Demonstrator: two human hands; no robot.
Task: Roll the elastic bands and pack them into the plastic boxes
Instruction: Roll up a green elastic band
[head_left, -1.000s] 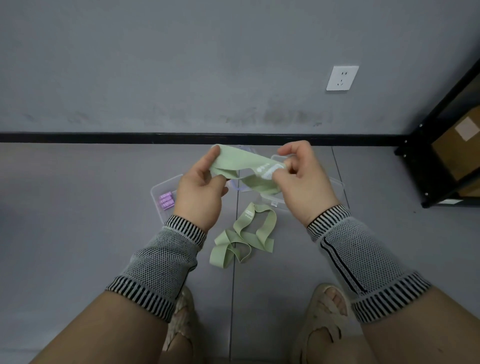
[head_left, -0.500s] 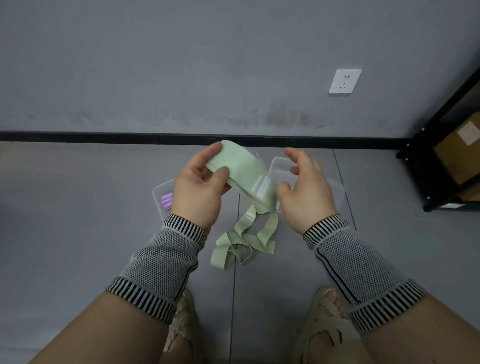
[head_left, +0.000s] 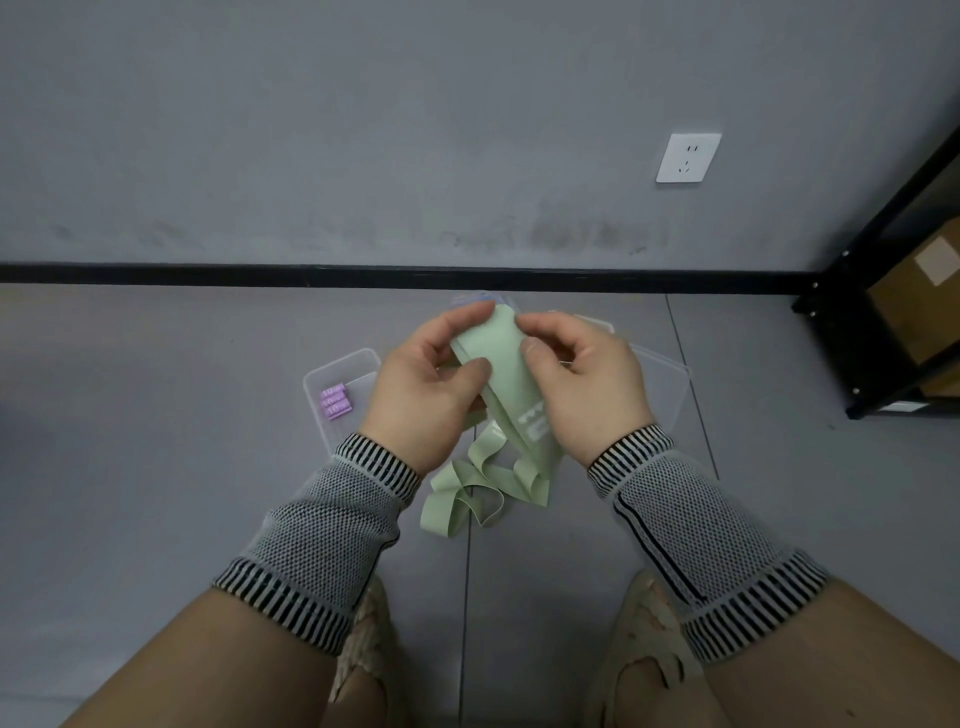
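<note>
Both hands pinching one green band, held above the floor

Green elastic band (head_left: 506, 379) gripped at top by left hand (head_left: 426, 395) and right hand (head_left: 582, 389); loose green bands (head_left: 478, 488) on floor below, purple rolls (head_left: 335, 401) in left plastic box (head_left: 332, 371).

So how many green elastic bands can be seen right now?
2. One green band is held up between the left hand and right hand; a second green band lies loose on the floor below. Others may be hidden behind the hands.
</note>
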